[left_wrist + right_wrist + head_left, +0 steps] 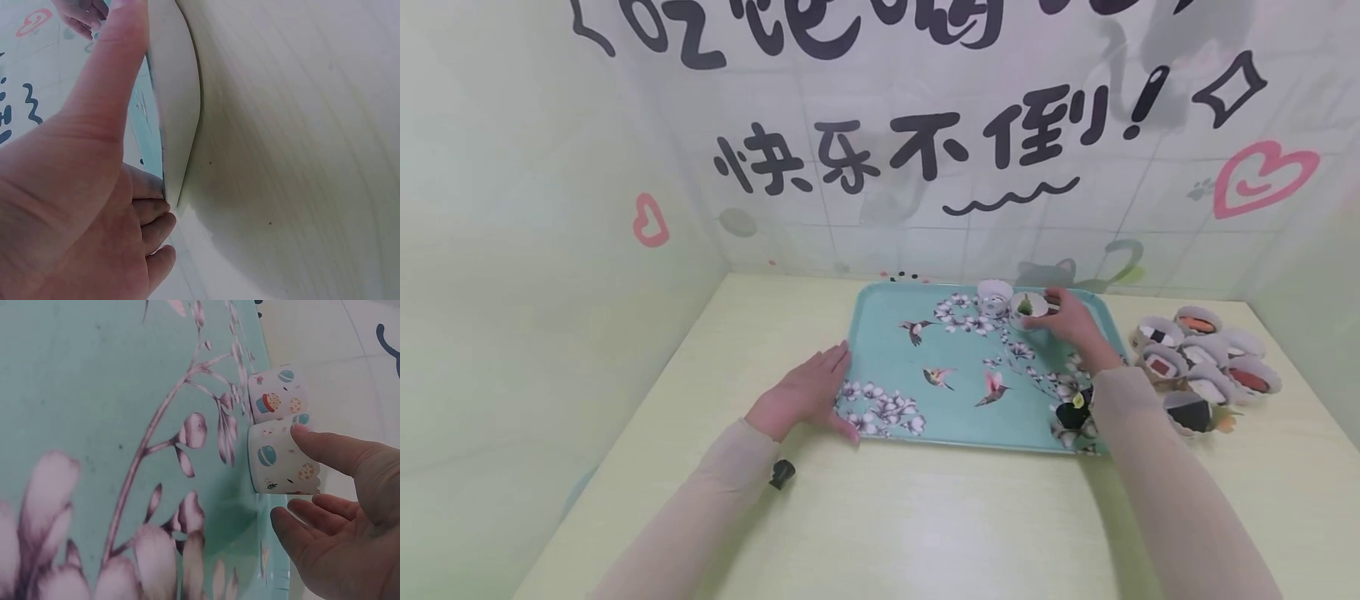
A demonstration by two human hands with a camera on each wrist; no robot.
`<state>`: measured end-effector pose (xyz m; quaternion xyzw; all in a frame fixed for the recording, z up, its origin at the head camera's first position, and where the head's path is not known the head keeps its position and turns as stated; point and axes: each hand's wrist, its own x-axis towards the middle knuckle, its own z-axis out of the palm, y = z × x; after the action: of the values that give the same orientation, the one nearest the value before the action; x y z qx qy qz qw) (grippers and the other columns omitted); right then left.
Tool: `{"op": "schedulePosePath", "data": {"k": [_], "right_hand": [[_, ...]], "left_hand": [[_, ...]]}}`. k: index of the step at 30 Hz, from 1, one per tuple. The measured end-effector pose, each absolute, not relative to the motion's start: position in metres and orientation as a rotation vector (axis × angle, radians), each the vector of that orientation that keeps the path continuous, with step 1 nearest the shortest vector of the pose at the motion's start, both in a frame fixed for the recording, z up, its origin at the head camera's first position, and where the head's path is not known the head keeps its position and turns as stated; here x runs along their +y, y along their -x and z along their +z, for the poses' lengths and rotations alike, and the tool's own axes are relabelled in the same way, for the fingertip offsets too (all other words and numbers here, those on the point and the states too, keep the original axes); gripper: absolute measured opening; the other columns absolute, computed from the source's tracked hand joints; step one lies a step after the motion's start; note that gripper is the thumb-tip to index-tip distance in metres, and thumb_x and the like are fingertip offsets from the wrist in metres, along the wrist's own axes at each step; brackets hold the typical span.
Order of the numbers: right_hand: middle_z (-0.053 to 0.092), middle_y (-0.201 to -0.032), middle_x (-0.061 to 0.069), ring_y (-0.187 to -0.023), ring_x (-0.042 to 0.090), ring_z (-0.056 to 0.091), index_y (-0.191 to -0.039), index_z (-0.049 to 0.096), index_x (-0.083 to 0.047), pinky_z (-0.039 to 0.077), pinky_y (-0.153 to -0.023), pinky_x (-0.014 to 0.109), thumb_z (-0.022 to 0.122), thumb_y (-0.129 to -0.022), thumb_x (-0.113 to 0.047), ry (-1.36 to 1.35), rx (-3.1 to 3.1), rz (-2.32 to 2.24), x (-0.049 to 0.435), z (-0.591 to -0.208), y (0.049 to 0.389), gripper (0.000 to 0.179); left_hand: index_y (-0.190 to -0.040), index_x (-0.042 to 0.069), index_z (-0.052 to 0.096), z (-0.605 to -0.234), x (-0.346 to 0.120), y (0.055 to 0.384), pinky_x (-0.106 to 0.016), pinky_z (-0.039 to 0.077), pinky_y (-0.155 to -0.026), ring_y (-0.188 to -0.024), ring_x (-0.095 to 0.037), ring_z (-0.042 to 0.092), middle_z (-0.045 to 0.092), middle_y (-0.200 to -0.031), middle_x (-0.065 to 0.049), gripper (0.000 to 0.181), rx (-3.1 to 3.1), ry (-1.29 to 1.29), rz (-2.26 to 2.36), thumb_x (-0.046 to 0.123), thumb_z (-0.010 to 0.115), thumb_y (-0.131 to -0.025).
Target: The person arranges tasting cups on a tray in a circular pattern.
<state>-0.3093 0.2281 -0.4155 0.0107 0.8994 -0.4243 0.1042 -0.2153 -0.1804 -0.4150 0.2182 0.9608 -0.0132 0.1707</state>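
A turquoise tray patterned with flowers and birds lies on the table. My left hand rests against its left edge, fingers extended; in the left wrist view the thumb lies along the tray's rim. At the tray's far side my right hand is round a patterned paper baking cup whose filling is white with a green leaf. Its thumb touches the cup, while a narrow gap shows between the fingertips and the wall. A second baking cup stands right beside it, filled with something pale.
Right of the tray, several paper cups with sushi-like pieces stand clustered on the table. A dark shape with a yellow spot shows beside the right sleeve. Behind the tray rises a wall with writing.
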Motion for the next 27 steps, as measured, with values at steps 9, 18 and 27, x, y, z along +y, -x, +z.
{"op": "schedulePosePath", "data": {"k": [9,18,27], "right_hand": [[0.023,-0.161,0.03,-0.146,0.047,0.029,-0.156,0.009,0.008,0.033,-0.12,0.058,0.065,-0.097,-0.023,-0.015,2.667,-1.286,0.238,-0.405,0.299,0.087],[0.023,-0.161,0.029,-0.147,0.045,0.029,-0.158,0.006,0.003,0.035,-0.118,0.06,0.061,-0.1,-0.026,-0.032,2.654,-1.316,0.252,-0.396,0.279,0.086],[0.026,-0.159,0.031,-0.145,0.048,0.029,-0.159,0.006,0.001,0.034,-0.116,0.064,0.06,-0.1,-0.035,-0.064,2.688,-1.307,0.259,-0.387,0.261,0.088]], "left_hand": [[-0.157,-0.007,0.011,-0.417,-0.184,0.215,-0.046,0.014,-0.13,-0.156,-0.037,0.011,0.006,-0.167,-0.024,0.141,2.74,-0.615,-0.031,0.075,0.076,-0.062],[-0.157,-0.007,0.012,-0.414,-0.182,0.216,-0.046,0.015,-0.13,-0.155,-0.038,0.012,0.007,-0.166,-0.025,0.14,2.732,-0.619,-0.023,0.075,0.076,-0.063],[-0.157,-0.006,0.011,-0.413,-0.18,0.216,-0.046,0.014,-0.13,-0.156,-0.037,0.011,0.007,-0.167,-0.024,0.14,2.717,-0.613,-0.034,0.075,0.076,-0.064]]}}
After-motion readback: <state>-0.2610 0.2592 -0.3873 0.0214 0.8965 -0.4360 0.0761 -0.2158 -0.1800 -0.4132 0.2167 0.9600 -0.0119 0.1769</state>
